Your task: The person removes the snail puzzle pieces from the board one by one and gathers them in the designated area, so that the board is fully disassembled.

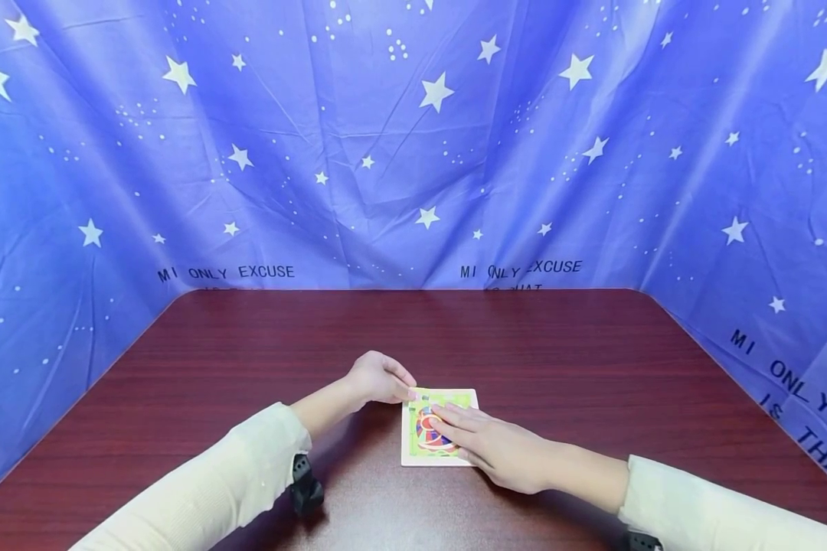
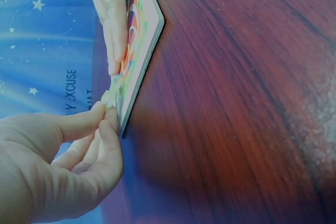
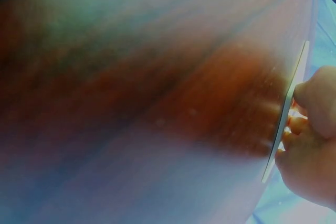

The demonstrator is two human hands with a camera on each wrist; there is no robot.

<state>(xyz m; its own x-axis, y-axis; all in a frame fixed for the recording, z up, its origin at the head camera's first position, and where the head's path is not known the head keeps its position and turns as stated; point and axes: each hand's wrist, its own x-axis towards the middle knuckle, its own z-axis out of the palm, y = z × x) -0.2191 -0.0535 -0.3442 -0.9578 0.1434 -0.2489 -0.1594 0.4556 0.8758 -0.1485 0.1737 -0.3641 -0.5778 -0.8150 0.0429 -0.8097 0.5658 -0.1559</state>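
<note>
The board [image 1: 422, 450] lies flat on the worktop [image 1: 303, 329], square and thin, with a pale border around a bright printed middle. It looks light and stiff, probably card or thin wood, and likely slides easily; its side edges seem the best hold. At the board's far left corner, the left hand [image 1: 380, 379] pinches a small pale-green piece [image 2: 108, 98] between thumb and fingers; whether the piece is free of the board cannot be told. It is probably light and easily bent, best held by its rim. Over the board's right half, the right hand [image 1: 503, 448] rests with fingers extended, grasping nothing. The worktop is smooth, glossy and wood-grained; beyond the board hangs a creased, starry cloth [image 1: 358, 115].
</note>
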